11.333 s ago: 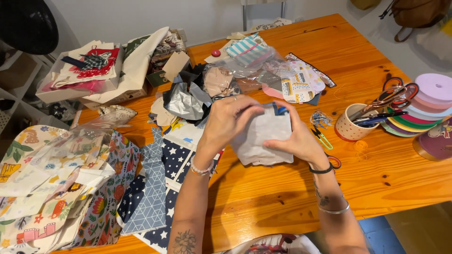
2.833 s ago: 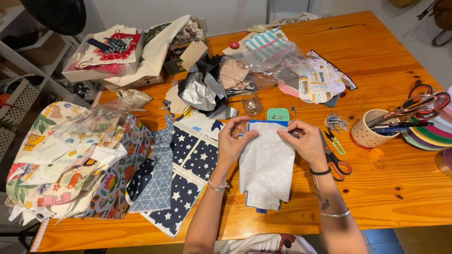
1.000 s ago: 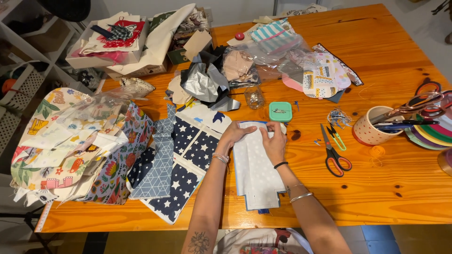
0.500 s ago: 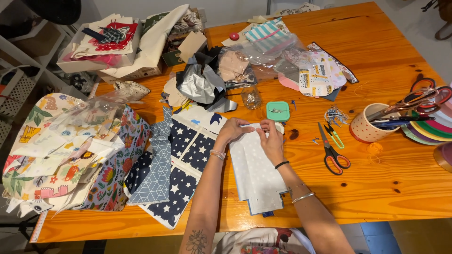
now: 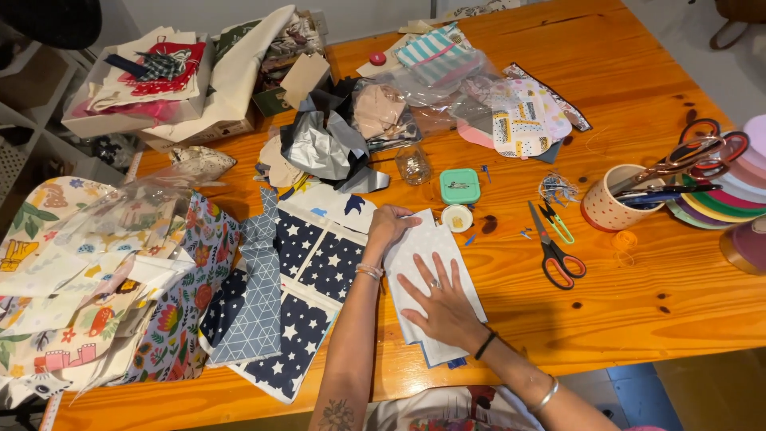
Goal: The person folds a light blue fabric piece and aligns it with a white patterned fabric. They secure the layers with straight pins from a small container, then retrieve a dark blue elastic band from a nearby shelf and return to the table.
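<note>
Under the right hand (image 5: 444, 307), pale dotted folded fabric (image 5: 425, 255), flat.

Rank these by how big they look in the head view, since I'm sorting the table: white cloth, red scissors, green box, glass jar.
1. White cloth
2. Red scissors
3. Green box and glass jar look about alike; I won't rank them.

A home sewing corner: a wooden tabletop (image 5: 638, 72) heaped with printed fabric pieces (image 5: 96, 271), scissors (image 5: 553, 254), a pin box (image 5: 459, 185) and a cup of tools (image 5: 608, 209).
</note>
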